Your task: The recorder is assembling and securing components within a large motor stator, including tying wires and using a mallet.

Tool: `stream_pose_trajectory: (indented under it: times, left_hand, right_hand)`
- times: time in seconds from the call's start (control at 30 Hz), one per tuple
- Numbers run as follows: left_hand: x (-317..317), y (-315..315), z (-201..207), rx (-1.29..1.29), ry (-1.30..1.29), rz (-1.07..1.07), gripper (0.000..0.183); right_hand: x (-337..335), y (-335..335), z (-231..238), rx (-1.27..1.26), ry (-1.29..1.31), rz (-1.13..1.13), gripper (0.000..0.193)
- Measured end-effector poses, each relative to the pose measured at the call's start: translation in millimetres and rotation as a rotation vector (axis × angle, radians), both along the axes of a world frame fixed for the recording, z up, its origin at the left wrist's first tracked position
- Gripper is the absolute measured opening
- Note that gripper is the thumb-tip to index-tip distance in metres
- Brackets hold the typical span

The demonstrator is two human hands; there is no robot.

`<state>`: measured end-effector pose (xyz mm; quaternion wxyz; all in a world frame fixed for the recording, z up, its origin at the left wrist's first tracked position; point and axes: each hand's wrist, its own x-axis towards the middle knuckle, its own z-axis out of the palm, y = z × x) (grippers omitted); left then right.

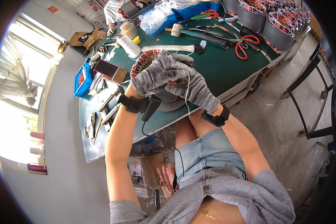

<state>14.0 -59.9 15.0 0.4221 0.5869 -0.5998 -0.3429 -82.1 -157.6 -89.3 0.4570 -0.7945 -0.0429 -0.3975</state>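
A motor stator with a grey body stands at the table's front edge, its ring of copper windings facing up. My left hand, in a grey knitted glove, lies curled over the windings. Close against it, my right hand, gloved alike, reaches in from the right with bent fingers at the stator's rim. A thin white cord runs between the hands and hangs down across the right one. The overlapping gloves hide most fingertips and the inside of the stator.
On the green table lie red-handled scissors, a mallet, a cord spool and a phone. Several finished stators stand at the far right. Blue bins sit at the back, near another person.
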Motion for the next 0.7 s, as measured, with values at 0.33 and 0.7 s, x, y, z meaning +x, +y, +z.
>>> stream_pose_trajectory:
  times: [0.33, 0.7]
  left_hand:
    - [5, -2, -5, 0.011, 0.042, -0.014, 0.026]
    - [7, 0, -3, -0.003, -0.054, -0.024, 0.027]
  right_hand:
    - [0, -1, 0, 0.056, 0.135, 0.008, 0.051]
    - [0, 2, 4, -0.046, 0.057, -0.057, 0.05]
